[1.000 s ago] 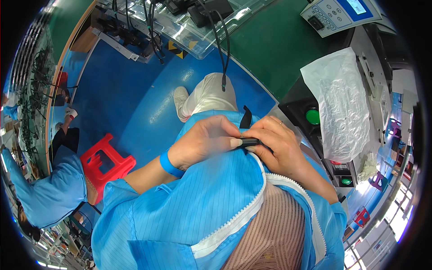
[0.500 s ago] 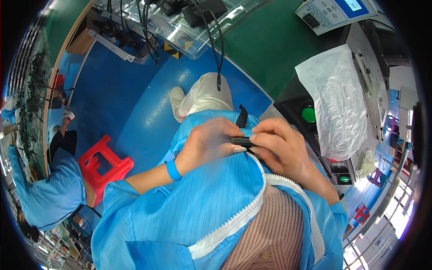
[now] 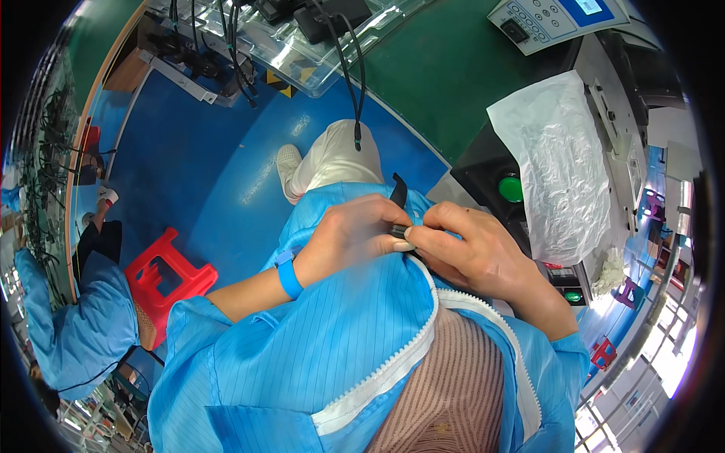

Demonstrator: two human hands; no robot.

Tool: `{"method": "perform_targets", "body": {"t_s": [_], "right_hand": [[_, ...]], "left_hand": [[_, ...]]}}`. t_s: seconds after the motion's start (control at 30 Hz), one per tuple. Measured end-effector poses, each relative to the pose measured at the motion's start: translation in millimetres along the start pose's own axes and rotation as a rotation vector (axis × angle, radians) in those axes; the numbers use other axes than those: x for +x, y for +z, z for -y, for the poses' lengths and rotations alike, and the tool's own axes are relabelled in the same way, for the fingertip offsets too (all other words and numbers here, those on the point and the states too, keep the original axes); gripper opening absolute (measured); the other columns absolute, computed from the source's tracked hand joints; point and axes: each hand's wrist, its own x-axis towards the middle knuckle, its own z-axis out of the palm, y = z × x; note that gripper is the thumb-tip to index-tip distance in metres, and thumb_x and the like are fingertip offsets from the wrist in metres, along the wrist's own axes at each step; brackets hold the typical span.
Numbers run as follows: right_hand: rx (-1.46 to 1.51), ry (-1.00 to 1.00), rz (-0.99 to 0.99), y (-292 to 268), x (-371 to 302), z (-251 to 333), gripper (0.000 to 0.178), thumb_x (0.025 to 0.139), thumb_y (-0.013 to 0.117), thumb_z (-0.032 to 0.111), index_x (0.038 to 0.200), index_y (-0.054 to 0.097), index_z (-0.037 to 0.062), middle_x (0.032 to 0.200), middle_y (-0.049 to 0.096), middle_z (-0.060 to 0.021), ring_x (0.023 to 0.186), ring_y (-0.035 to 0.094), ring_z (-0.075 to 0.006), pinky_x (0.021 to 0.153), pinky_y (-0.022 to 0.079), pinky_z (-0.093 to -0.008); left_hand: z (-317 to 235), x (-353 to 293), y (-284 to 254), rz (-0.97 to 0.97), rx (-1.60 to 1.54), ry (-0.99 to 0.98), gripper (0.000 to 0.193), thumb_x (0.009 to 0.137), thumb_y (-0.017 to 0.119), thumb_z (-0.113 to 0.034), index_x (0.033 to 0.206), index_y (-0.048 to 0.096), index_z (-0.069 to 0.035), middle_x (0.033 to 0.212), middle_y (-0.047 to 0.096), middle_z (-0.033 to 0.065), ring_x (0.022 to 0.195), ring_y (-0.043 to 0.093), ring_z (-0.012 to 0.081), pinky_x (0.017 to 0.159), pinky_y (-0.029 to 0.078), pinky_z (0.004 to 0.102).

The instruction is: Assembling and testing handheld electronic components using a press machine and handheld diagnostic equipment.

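Note:
In front of my blue smock, both hands meet around a small black piece (image 3: 399, 231). My left hand (image 3: 355, 230) pinches its left end between thumb and fingers. My right hand (image 3: 468, 245) is closed at its right end, thumb and forefinger touching it. Fingers cover most of the piece, so its kind cannot be made out. A curved black strip (image 3: 398, 189) sticks up just beyond the fingertips; whether it joins the held piece is hidden. A blue band circles my left wrist.
Ahead, a clear plastic tray (image 3: 317, 83) holds black adapters and cables, with one cable (image 3: 358, 128) hanging over its edge. To the right are a crumpled white sheet (image 3: 559, 166), a green button (image 3: 510, 189) and a control box (image 3: 555, 23). A red stool (image 3: 170, 272) and a seated co-worker (image 3: 83, 325) are left.
My right fingers have shifted left over the black piece, so less of it shows. The hands stay together in nearly the same place. The view has shifted slightly.

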Motion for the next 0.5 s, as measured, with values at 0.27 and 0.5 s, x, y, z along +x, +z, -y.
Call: {"method": "perform_targets", "body": {"t_s": [0.27, 0.5], "right_hand": [[0.011, -0.004, -0.024, 3.2, -2.7, -2.3, 0.029, 0.072, 0.065, 0.008, 0.1, 0.059, 0.0112, 0.086, 0.052, -0.0073, 0.072, 0.059, -0.0263, 0.06, 0.048, -0.0377], [0.034, -0.009, -0.042, 2.9, -4.1, -1.9, 0.026, 0.072, 0.065, 0.009, 0.097, 0.059, 0.0096, 0.086, 0.052, -0.007, 0.073, 0.059, -0.0267, 0.061, 0.048, -0.0376]], "left_hand": [[1.2, 2.2, 2.1, 0.011, 0.011, 0.034, 0.027, 0.072, 0.075, -0.016, 0.094, 0.065, -0.004, 0.086, 0.062, 0.0056, 0.076, 0.06, 0.0199, 0.068, 0.05, 0.0295], [1.9, 2.1, 1.9, 0.0, 0.009, 0.053, 0.027, 0.072, 0.075, -0.016, 0.094, 0.065, -0.004, 0.085, 0.063, 0.0054, 0.075, 0.06, 0.0195, 0.066, 0.049, 0.0289]]}}
